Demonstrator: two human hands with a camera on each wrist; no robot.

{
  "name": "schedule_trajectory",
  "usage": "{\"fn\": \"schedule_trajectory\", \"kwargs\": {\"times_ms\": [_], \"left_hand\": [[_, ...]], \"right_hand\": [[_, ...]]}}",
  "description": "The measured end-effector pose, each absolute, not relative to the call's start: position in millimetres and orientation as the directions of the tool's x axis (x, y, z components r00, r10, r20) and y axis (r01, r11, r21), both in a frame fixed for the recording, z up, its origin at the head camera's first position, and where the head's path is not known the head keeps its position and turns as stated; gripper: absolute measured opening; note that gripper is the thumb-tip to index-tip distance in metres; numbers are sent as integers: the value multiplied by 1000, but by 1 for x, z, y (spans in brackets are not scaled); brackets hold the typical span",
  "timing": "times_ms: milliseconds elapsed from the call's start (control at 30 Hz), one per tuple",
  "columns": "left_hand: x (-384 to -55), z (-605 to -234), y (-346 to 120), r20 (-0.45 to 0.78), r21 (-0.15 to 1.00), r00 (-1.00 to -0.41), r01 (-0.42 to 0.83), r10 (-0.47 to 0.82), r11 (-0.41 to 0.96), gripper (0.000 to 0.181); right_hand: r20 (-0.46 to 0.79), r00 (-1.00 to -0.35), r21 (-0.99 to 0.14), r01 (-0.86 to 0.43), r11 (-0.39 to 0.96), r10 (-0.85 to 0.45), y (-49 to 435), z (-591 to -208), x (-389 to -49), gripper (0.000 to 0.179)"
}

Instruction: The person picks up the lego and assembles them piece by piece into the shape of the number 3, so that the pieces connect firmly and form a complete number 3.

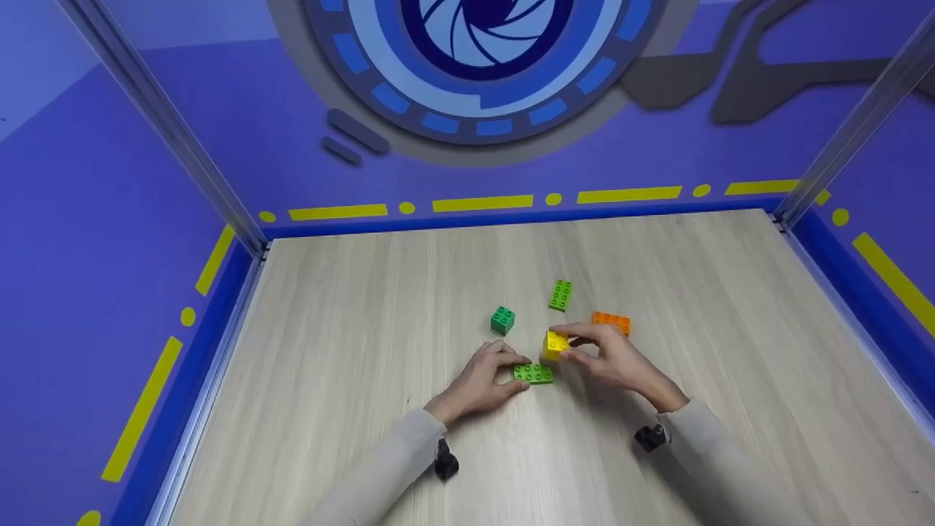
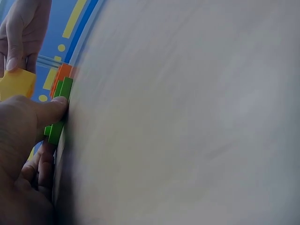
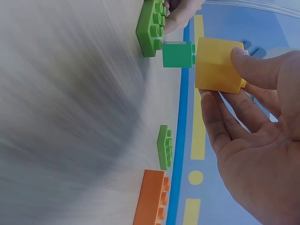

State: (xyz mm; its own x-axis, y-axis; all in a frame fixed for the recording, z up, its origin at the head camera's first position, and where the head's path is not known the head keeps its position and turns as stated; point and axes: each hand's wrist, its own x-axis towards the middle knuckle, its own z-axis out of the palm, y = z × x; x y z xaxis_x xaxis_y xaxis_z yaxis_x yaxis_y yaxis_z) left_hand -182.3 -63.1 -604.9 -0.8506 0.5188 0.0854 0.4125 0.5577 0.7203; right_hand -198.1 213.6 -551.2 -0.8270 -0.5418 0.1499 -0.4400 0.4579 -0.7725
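My right hand (image 1: 610,358) pinches a yellow toy brick (image 3: 219,65) between thumb and fingers, raised above the table. Just left of and below it, a flat light green brick (image 1: 533,374) with two rows of studs lies on the tabletop, studs up. The thumb and a finger of my left hand (image 1: 482,380) grip that green brick at its left end. In the left wrist view the left thumb presses on the side of the green brick (image 2: 61,112), while the yellow brick (image 2: 18,84) hangs beyond it in the right hand.
A dark green square brick (image 1: 502,320) stands behind the left hand. Another flat light green brick (image 1: 560,294) lies farther back. An orange brick (image 1: 611,322) sits just behind the right hand. Blue printed panels (image 1: 467,175) wall in the wooden table (image 1: 350,307).
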Motion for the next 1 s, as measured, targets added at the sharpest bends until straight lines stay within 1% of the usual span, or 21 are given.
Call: {"fn": "schedule_trajectory", "kwargs": {"times_ms": [367, 533, 767, 1000], "left_hand": [[-181, -604, -65, 60, 737, -859, 382, 508, 558, 36], [-182, -603, -65, 63, 735, -858, 385, 510, 559, 36], [-181, -604, -64, 77, 732, -857, 396, 509, 555, 35], [-181, -604, -64, 74, 729, -854, 398, 515, 556, 35]], "right_hand": [[135, -821, -776, -436, 456, -555, 212, -556, -195, 41], [133, -818, -767, -442, 464, -559, 211, -555, -193, 41], [168, -794, -747, -489, 450, -584, 207, -555, -192, 40], [147, -792, -754, -477, 451, -592, 206, -552, -192, 39]]}}
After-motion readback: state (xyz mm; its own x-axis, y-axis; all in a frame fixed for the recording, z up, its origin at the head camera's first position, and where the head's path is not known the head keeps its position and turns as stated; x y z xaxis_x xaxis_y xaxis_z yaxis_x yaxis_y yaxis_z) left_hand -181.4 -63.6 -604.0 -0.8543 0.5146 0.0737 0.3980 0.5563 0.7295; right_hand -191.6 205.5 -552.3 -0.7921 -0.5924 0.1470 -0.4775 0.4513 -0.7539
